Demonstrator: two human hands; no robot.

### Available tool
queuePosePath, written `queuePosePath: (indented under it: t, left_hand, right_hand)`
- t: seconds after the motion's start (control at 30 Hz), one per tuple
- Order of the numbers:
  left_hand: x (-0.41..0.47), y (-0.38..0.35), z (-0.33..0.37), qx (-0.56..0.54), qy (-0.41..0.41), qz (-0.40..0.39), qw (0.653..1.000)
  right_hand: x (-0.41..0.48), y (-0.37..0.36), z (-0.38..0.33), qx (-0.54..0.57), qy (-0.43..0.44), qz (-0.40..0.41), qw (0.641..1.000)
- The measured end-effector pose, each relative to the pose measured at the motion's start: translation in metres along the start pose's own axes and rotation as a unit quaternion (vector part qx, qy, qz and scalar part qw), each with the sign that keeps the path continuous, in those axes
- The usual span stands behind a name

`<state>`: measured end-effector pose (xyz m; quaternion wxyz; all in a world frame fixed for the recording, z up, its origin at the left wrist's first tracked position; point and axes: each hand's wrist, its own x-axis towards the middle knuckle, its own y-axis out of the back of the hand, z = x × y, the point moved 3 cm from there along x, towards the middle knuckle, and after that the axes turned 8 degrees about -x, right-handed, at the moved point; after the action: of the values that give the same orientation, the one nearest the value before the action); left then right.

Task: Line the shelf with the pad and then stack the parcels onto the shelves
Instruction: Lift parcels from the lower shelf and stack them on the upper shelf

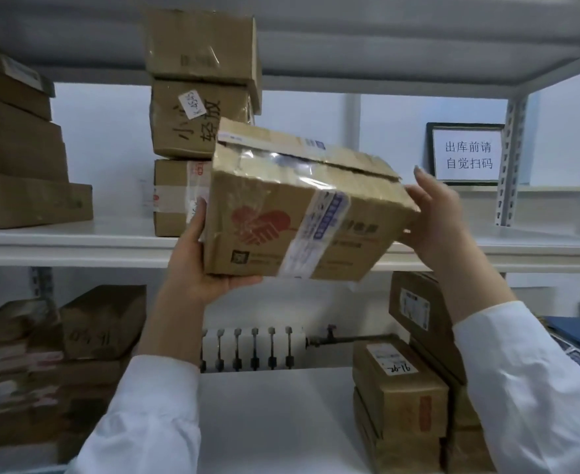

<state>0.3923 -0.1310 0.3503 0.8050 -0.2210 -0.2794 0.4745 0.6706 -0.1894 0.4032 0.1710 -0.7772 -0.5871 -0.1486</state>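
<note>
A taped cardboard parcel (302, 213) with a red heart-and-hands print is held tilted in the air in front of the middle shelf (76, 244). My left hand (196, 265) grips its lower left corner, thumb up the side and fingers underneath. My right hand (435, 220) holds its right end, with the fingers pointing up along it. Right behind the parcel stands a stack of three parcels (196, 107) on the middle shelf. I cannot make out a pad on the white shelf surfaces.
More parcels (18, 155) are piled at the left of the middle shelf. The lower shelf (275, 415) holds parcel stacks at left (59, 364) and right (415, 378). A framed sign (466, 153) leans at the back right beside a perforated upright (511, 159). A radiator (251, 347) shows behind.
</note>
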Motion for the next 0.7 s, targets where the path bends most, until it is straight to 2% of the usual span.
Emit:
queuePosePath:
  t: [0.1,0.17,0.27,0.37,0.47,0.57,0.7]
  left_hand:
    - [0.002,-0.015,0.003,-0.005,-0.044,-0.021,0.999]
    - [0.002,-0.025,0.003,-0.003,-0.079,-0.024,0.997]
    - [0.005,-0.032,0.002,0.046,-0.139,-0.027,0.989]
    - [0.013,-0.039,0.000,0.100,-0.220,-0.046,0.969]
    - [0.023,-0.047,-0.005,0.178,-0.288,0.005,0.941]
    - [0.034,-0.056,-0.016,0.363,-0.311,0.066,0.876]
    - [0.036,-0.053,-0.018,0.536,-0.294,0.232,0.756]
  right_hand:
    - [0.003,-0.010,-0.008,0.026,0.059,-0.024,0.998]
    - [0.005,-0.019,-0.008,-0.016,0.076,-0.021,0.997]
    - [0.013,-0.023,0.001,-0.090,0.073,0.028,0.993]
    - [0.011,-0.027,0.004,-0.120,0.114,0.069,0.984]
    - [0.005,-0.034,0.009,-0.063,0.121,0.016,0.990]
    - [0.001,-0.048,0.019,-0.074,0.132,-0.066,0.986]
    - [0.015,-0.052,0.036,-0.099,0.124,-0.047,0.986]
